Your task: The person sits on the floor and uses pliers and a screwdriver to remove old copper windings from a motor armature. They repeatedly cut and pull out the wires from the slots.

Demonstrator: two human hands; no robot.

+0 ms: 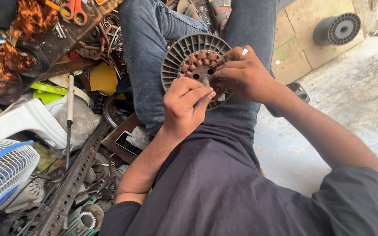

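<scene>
A person sits w/ legs stretched out, jeans toward 12 o'clock, and a round grey finned motor part w/ copper windings rests on the lap, just above picture centre. The left hand comes in from 7 o'clock of that disc, fingers curled shut and pinched at the hub; what sits between the fingertips is too small to tell. The right hand lies at 3 o'clock of the disc, fingers closed over its rim and windings, gripping it (a small pale bit shows at one fingertip, can't say what).

Around the lap:
- At 9 o'clock, a pile of scrap: a perforated metal angle bar, a white plastic fan housing and a long thin rod lying near it.
- At 8 o'clock, the blue-and-white fan grille, at the frame edge.
- At 11 o'clock, tangled copper wire w/ orange-handled scissors just beside.
- Phone lies flat near the left forearm, approx 8 o'clock of the disc.
- At 1 o'clock, a grey empty spool sits on flattened cardboard, well apart from both hands.
</scene>
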